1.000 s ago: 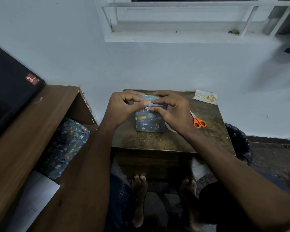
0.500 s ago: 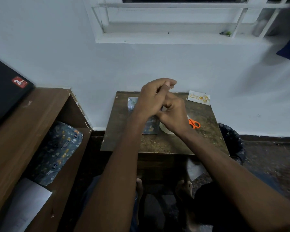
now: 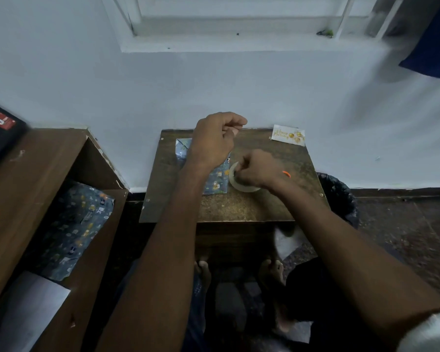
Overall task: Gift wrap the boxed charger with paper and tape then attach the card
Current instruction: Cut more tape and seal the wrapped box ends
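The boxed charger, wrapped in blue patterned paper (image 3: pixel 216 182), lies on the small brown table (image 3: pixel 239 208). Just right of it sits a clear tape roll (image 3: pixel 243 185); my right hand (image 3: pixel 258 170) grips it from above. My left hand (image 3: pixel 216 142) hovers above the box, thumb and forefinger pinched together a little above the roll, as on the tape's end. The clear strip itself is too faint to make out. A white birthday card (image 3: pixel 288 135) lies at the table's far right corner.
Orange scissor handles (image 3: pixel 286 174) peek out behind my right wrist. A black-lined bin (image 3: pixel 339 195) stands right of the table. The wooden shelf (image 3: pixel 23 189) on the left holds spare wrapping paper (image 3: pixel 73 224) and a white sheet (image 3: pixel 28 308). My feet are under the table.
Both hands left the top fold of the box. The right hand dropped onto the tape roll, and the left hand lifted up and away from it.
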### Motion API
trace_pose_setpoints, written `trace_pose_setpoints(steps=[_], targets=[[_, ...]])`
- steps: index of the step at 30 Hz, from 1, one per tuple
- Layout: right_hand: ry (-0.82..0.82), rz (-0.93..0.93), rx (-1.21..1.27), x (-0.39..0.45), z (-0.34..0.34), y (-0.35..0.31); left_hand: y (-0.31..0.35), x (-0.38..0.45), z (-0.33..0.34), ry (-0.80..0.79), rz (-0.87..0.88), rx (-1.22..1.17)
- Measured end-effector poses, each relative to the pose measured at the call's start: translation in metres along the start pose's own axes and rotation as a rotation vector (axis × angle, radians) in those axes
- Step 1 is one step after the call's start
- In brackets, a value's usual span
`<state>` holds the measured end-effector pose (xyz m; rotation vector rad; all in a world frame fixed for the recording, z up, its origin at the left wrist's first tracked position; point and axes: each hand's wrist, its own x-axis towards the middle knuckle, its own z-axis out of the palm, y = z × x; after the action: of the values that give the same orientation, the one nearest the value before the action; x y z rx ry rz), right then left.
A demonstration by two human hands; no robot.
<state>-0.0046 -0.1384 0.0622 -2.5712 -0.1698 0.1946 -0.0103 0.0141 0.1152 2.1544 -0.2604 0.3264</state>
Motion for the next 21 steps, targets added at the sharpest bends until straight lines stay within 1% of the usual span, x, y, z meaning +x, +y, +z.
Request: trace_pose_setpoints(steps=[2,5,9,12,14,18,21], targets=[[-0.037,-0.034,-0.180,-0.003,0.011,-0.005,0.000,-0.001,0.000,0.020,0.013,0.008],[0.004,-0.065,-0.275,-0.006,0.021,-0.009,0.000,-0.003,0.000,0.029,0.006,0.002],[0.013,-0.031,-0.205,-0.011,0.014,-0.011,0.000,-0.002,-0.002,0.031,0.001,-0.001],[0.042,-0.002,-0.124,-0.012,-0.007,-0.010,-0.001,-0.002,-0.004,0.032,-0.002,-0.008],[0.060,0.005,-0.011,-0.010,-0.026,-0.005,0.000,-0.002,-0.006,0.027,0.001,-0.010],[0.083,0.069,0.441,-0.013,-0.060,0.013,0.002,-0.001,-0.007,0.015,0.002,-0.004],[0.104,0.125,0.669,-0.017,-0.074,0.015,0.002,-0.001,-0.007,0.016,0.008,-0.007]])
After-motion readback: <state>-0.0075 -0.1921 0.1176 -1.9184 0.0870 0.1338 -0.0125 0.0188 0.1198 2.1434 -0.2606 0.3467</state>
